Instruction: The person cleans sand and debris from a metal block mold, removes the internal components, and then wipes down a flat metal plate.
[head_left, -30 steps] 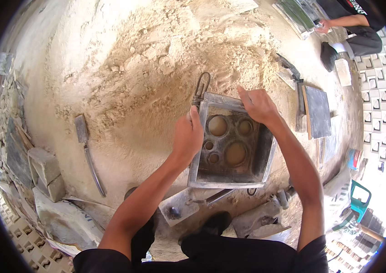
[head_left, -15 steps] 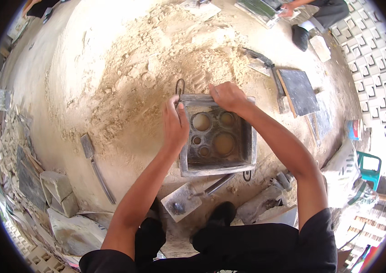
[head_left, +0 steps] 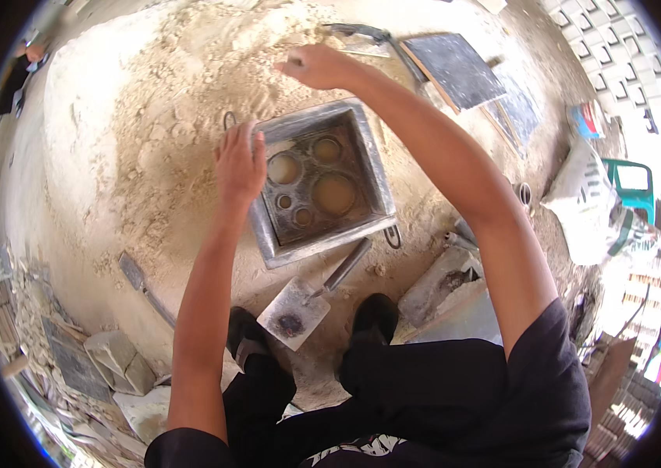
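Box [head_left: 331, 243] is set aslant on sandy ground [head_left: 135, 234], right of the nearer left hand [head_left: 240, 169], whose straightened fingers are laid unclenched along its wall; the right hand [head_left: 316, 67] is held beyond the far rim, its grip untellable.

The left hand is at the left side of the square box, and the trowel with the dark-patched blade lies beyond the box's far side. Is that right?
Not quite: the head view shows the trowel on the near side of the square box, by the dark shoes. The left hand is at the box's left side, as you say.
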Available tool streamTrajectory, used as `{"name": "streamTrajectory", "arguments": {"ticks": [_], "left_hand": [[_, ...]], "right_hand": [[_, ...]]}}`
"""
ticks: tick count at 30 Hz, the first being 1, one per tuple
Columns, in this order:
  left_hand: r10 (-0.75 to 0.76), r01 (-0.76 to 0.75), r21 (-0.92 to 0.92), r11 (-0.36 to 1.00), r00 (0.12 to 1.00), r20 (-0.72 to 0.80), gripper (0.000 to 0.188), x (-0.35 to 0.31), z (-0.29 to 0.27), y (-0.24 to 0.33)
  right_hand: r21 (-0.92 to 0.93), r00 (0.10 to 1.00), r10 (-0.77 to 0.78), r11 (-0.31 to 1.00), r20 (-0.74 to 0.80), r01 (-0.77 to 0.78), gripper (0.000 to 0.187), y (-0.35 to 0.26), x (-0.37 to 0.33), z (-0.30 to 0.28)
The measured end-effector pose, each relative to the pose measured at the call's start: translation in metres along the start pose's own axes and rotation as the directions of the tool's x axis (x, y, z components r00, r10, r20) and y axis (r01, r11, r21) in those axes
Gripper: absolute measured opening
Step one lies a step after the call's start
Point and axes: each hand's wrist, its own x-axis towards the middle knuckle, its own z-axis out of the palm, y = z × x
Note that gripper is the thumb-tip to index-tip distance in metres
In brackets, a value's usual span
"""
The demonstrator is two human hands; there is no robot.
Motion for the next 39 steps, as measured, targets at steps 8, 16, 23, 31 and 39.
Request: {"name": "streamTrajectory", "arguments": {"ticks": [8,16,23,31,39], "left_hand": [[-0.153,0.153,0.001,0.988,0.988,0.015,0.054,0.032,0.003,-0.020],[-0.422,0.418,-0.110,0.902,0.906,-0.016,0.069,0.032,-0.009,-0.014],[-0.470,0.338,-0.399,0.852,0.830,-0.301,0.047,0.009,0.001,-0.011],[-0.803,0.705,-0.689,0.168,0.503,0.319,0.036,-0.004,-0.025,-0.005],[-0.785,0.734,-0.656,0.176,0.506,0.357,0.036,-0.002,-0.013,-0.033]], "right_hand": [[-0.022,0.968,-0.040,0.999,-0.248,0.036,0.051,0.009,-0.082,0.044],[-0.175,0.904,-0.334,0.939,-0.268,0.295,0.051,-0.018,-0.083,0.077],[0.052,0.990,0.119,0.992,-0.072,-0.116,0.047,-0.033,-0.048,0.078],[0.127,0.991,0.134,0.983,-0.006,-0.132,0.050,-0.039,-0.043,0.084],[0.121,0.994,0.104,0.987,0.029,-0.106,0.047,-0.043,-0.046,0.078]]}}
